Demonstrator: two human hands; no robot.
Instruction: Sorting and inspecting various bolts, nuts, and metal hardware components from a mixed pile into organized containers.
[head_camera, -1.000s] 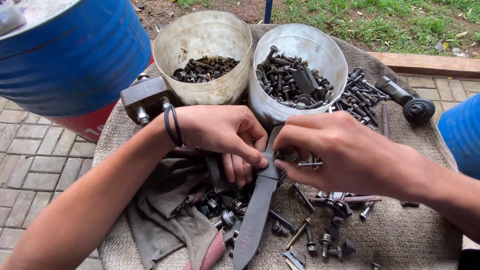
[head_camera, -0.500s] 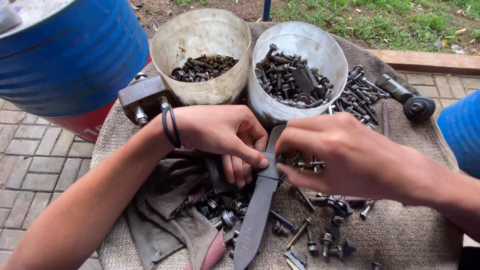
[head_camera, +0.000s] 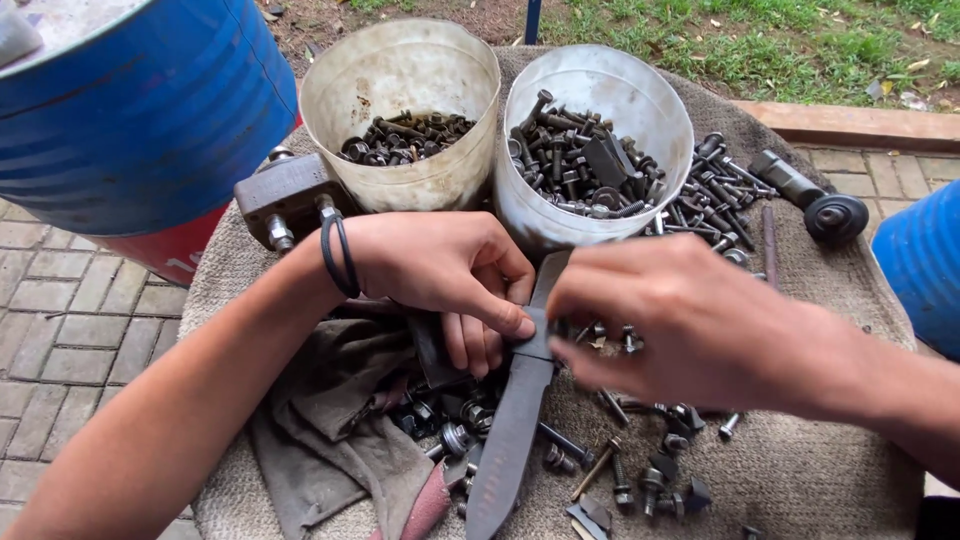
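Observation:
A long, dark, flat metal bar (head_camera: 512, 430) lies on the brown cloth-covered table, running from the right bucket towards me. My left hand (head_camera: 440, 268), with black bands on its wrist, pinches the bar's upper part between thumb and forefinger. My right hand (head_camera: 690, 325) meets it from the right, with fingers and thumb closed on the bar's right edge. What lies under my right palm is hidden. Loose bolts and nuts (head_camera: 640, 480) are scattered around and under the bar.
Two pale buckets stand behind my hands: the left one (head_camera: 400, 70) holds nuts, the right one (head_camera: 600, 80) bolts. A blue drum (head_camera: 130, 120) is at far left. Also here are a grey metal block (head_camera: 285, 195), a grey rag (head_camera: 330, 440), a black roller (head_camera: 830, 215) and a blue container (head_camera: 925, 260).
My right hand has slid left onto the bar, and the small bolt at its fingertips no longer shows. My left hand has stayed on the bar.

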